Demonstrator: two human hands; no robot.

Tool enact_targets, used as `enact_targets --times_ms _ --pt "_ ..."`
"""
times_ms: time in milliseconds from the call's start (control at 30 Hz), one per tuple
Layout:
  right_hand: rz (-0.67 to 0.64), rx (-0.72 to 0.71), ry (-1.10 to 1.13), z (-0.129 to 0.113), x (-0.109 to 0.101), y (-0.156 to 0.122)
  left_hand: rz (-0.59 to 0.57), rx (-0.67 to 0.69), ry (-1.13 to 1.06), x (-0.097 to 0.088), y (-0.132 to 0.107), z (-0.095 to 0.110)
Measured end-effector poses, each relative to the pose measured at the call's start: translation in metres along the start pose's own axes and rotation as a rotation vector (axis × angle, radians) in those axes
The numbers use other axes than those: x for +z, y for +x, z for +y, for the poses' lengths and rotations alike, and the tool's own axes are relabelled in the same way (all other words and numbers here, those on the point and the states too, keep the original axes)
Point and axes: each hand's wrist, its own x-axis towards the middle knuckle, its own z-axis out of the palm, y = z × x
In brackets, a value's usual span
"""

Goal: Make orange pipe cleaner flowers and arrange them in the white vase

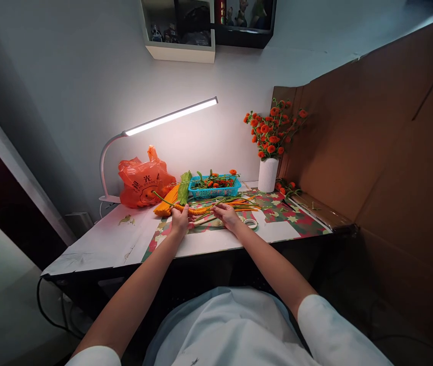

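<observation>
A fuzzy orange chenille strip stretches between my two hands over the table. My left hand is closed on its left end, where a thin green stem sticks out up and to the left. My right hand pinches the strip's other end between thumb and fingers. Loose orange and green stems lie just behind and right of my right hand. Close by on the tabletop is a roll of tape. Left of the hands rest an orange bundle and a green bundle of chenille stems.
Behind the hands stands a blue basket of orange flowers and green stems. A white ribbed vase holds more orange flowers. An orange plastic bag sits beside a lit desk lamp. Cardboard walls the right side.
</observation>
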Motion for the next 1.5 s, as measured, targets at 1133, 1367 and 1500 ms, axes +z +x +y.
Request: enact_targets --times_ms 1133,1367,1500 --pt "0.158 -0.519 -1.634 -0.010 0.000 -0.015 -0.267 0.612 0.761 0.007 -0.021 0.002" --pt "0.171 -0.474 -1.627 -0.008 -0.002 -0.013 -0.246 0.614 0.683 0.005 -0.018 0.001" --pt "0.176 -0.470 -1.600 -0.007 -0.002 -0.013 -0.231 0.668 0.712 0.005 -0.016 0.001"
